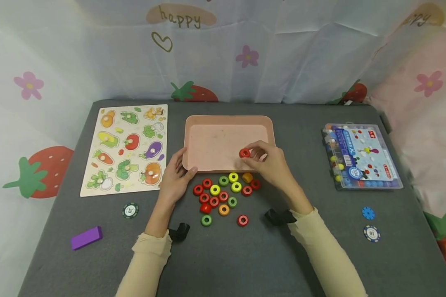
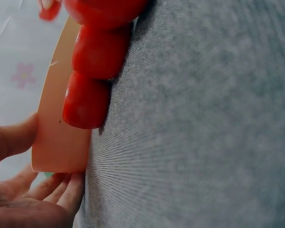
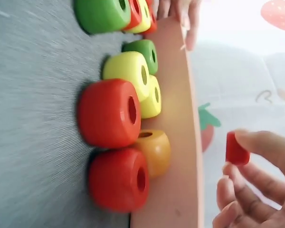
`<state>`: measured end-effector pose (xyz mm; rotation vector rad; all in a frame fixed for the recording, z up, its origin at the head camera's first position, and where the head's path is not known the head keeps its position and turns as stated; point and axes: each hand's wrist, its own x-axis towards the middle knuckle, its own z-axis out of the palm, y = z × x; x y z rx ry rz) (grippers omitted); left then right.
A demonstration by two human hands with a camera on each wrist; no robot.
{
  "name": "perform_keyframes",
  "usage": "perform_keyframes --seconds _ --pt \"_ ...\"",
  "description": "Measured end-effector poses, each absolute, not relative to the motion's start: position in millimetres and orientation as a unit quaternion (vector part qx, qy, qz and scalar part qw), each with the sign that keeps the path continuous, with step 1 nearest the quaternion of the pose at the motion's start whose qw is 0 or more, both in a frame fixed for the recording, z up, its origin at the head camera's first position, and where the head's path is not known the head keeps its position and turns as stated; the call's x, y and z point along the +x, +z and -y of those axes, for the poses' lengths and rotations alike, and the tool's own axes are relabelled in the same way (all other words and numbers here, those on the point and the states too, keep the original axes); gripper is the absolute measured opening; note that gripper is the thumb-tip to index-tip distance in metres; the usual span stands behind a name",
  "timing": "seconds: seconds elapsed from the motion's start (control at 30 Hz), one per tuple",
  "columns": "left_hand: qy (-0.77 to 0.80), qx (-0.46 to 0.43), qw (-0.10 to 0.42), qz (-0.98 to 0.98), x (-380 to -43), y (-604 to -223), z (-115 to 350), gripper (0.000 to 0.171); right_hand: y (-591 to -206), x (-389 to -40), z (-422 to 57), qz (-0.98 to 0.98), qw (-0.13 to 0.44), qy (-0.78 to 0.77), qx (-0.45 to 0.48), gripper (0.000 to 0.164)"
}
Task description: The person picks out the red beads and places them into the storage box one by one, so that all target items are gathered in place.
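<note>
Between thumb and fingers, my right hand point(image 1: 265, 162) pinches a red bead point(image 1: 244, 153) over the near right part of a pink tray point(image 1: 223, 169). In the right wrist view that red bead point(image 3: 237, 151) shows side-on, above the tray's wall point(image 3: 178, 95). My left hand point(image 1: 174, 177) is at the tray's near left corner, thumb on the rim and fingers along the outer side; the left wrist view shows these fingers point(image 2: 61, 190) by the corner. Red, yellow, green and orange beads with holes, among them a yellow bead point(image 1: 214, 190), lie on the table just in front of the tray.
A vegetable puzzle board point(image 1: 137, 123) lies at the left, with a poker chip point(image 1: 130, 210) and a purple block point(image 1: 86, 238) nearer. At the right are a clear case of coloured pieces point(image 1: 364, 156), a blue disc point(image 1: 368, 213) and another chip point(image 1: 372, 233).
</note>
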<state>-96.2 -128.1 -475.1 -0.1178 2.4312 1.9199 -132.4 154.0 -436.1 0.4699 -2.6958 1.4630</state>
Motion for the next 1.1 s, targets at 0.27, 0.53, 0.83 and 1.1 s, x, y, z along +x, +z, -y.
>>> perform_keyframes --seconds 0.27,0.53,0.83,1.1 --pt "0.63 -0.038 0.022 -0.775 -97 -476 127 0.068 -452 -166 -127 0.891 -0.05 0.435 0.117 0.026" --pt "0.634 -0.045 0.024 -0.771 -96 -477 128 0.069 -462 -175 -121 0.91 -0.071 0.397 0.094 0.028" --pt "0.63 -0.042 0.024 -0.775 -97 -477 128 0.069 -445 -153 -138 0.9 -0.053 0.417 0.118 0.028" --pt "0.636 -0.047 0.03 -0.77 -98 -476 130 0.073 -431 -109 -164 0.892 -0.041 0.427 0.141 0.017"
